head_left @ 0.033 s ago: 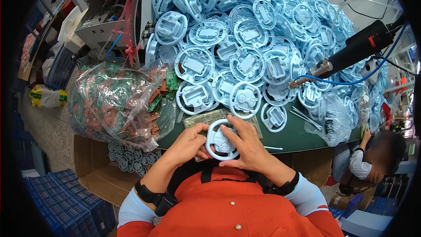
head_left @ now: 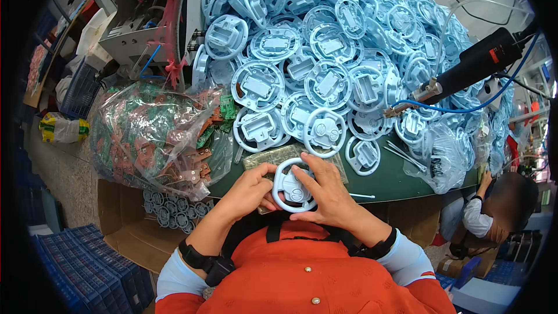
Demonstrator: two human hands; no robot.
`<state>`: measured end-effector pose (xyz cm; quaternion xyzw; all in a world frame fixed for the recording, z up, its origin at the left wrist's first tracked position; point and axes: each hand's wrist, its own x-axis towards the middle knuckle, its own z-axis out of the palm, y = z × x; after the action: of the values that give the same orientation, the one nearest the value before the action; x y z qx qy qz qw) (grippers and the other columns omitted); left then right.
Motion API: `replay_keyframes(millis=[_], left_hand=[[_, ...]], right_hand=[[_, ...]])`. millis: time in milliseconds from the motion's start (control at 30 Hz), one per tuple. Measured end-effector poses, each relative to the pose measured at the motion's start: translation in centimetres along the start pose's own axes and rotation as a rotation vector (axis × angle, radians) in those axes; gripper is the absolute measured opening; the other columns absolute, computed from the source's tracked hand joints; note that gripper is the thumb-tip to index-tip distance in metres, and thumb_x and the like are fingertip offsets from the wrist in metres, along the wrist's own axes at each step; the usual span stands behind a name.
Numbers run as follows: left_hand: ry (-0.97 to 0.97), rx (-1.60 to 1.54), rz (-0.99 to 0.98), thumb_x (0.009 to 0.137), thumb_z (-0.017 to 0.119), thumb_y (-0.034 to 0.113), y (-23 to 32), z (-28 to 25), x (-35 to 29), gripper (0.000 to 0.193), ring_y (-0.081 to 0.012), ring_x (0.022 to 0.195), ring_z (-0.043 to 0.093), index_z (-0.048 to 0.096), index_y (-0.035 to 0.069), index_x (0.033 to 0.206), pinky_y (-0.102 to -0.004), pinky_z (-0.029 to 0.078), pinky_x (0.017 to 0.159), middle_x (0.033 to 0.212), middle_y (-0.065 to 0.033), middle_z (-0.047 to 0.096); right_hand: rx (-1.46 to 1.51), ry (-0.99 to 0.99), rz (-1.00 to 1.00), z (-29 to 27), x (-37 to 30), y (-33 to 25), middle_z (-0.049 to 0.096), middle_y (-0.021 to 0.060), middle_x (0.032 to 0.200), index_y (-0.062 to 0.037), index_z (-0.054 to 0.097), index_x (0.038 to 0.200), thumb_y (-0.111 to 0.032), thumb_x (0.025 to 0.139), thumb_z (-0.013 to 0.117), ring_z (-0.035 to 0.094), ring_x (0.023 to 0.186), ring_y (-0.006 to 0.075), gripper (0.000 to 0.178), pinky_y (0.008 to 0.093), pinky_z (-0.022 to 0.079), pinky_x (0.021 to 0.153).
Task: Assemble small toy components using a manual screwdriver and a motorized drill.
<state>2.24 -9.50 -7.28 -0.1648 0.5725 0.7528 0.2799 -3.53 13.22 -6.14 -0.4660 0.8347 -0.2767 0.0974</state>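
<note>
Between my two hands, close to the front edge of the table, is a light-blue toy steering wheel (head_left: 294, 191). My left hand (head_left: 254, 191) grips its left rim, with the fingers curled behind it. My right hand (head_left: 330, 192) clasps the right side, its index finger and thumb around the rim. Just beyond my fingertips another light-blue wheel part (head_left: 324, 132) leans on the heap, and a smaller one (head_left: 363, 155) lies to its right. Under my hands is a flat greyish slab (head_left: 285, 156), partly hidden.
A large heap of light-blue wheel parts (head_left: 328, 84) covers the back. At left lies a clear bag of circuit boards (head_left: 148, 134). A black electric screwdriver (head_left: 476, 67) hangs at right, near thin white sticks (head_left: 405, 156). Below left stands a cardboard box (head_left: 125, 221). A person (head_left: 474, 215) sits at far right.
</note>
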Motion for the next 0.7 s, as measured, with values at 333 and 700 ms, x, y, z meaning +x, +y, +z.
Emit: replay_keyframes(millis=[333, 700], left_hand=[[0.005, 0.012, -0.046, 0.101, 0.046, 0.014, 0.4, 0.0, 0.1, 0.03, -0.017, 0.066, 0.07, 0.047, -0.001, 0.127, -0.0249, 0.056, 0.056, 0.084, -0.0123, 0.069], [0.157, 0.269, 0.144, 0.1, 0.051, 0.014, -0.4, 1.1, -0.4, 0.025, -0.0152, 0.058, 0.068, 0.05, -0.001, 0.12, -0.0255, 0.052, 0.047, 0.075, -0.0108, 0.069]], right_hand=[[-0.102, -0.061, 0.019, 0.6, -0.2, 0.0, 0.028, 0.0236, 0.154, -0.0078, 0.039, 0.146, -0.049, 0.069, 0.082, 0.032, 0.139, 0.0426, 0.098, 0.0573, 0.029, 0.109], [-0.043, 0.241, -0.028, -1.6, -1.4, 1.5, 0.043, 0.0227, 0.142, -0.0044, 0.048, 0.135, -0.048, 0.081, 0.073, 0.043, 0.13, 0.0395, 0.074, 0.0539, 0.034, 0.106]])
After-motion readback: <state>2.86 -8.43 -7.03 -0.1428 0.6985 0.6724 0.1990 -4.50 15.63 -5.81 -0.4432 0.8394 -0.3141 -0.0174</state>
